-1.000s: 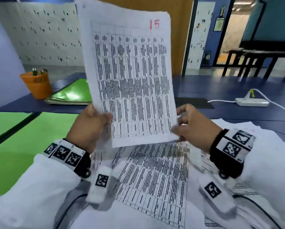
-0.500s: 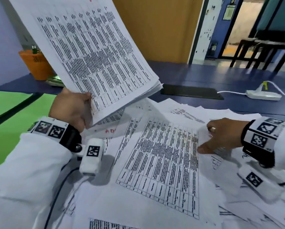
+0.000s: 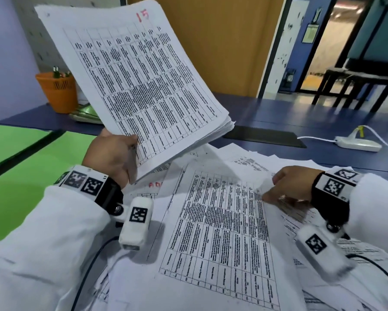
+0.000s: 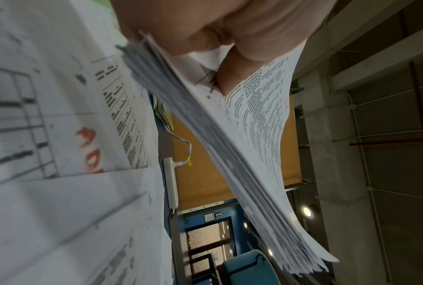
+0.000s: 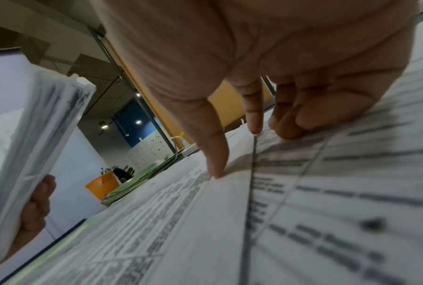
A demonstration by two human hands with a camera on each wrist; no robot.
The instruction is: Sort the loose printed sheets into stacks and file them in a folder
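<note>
Change vs. 1 s ago: the right hand [image 3: 294, 187] has let go of the raised stack [image 3: 141, 79] and dropped to the loose sheets [image 3: 220, 232] on the table; the stack, top page marked "15" in red, is now carried by the left hand [image 3: 112, 153] alone, thumb on the printed face and fingers curled behind its lower-left corner, tilted up and to the left. Right hand: fingers extended, tips pressing the top loose sheet near its right edge; nothing gripped yet. Judgement: sorting phase in progress, next sheet is being selected for pickup; filing not yet started. Positions ref. loose sheets: stack is above their far-left part, clear of them; green folders [image 3: 85, 113] and orange pot [image 3: 58, 90] lie beyond the far-left corner; white power strip [image 3: 357, 145] w/ cable lies beyond the far-right edge; green surface [image 3: 20, 176] adjoins the left side. Clearance: open blue table [image 3: 278, 117] beyond the far edge; the sheets overlap unevenly, so edges may catch when one is slid out.
</note>
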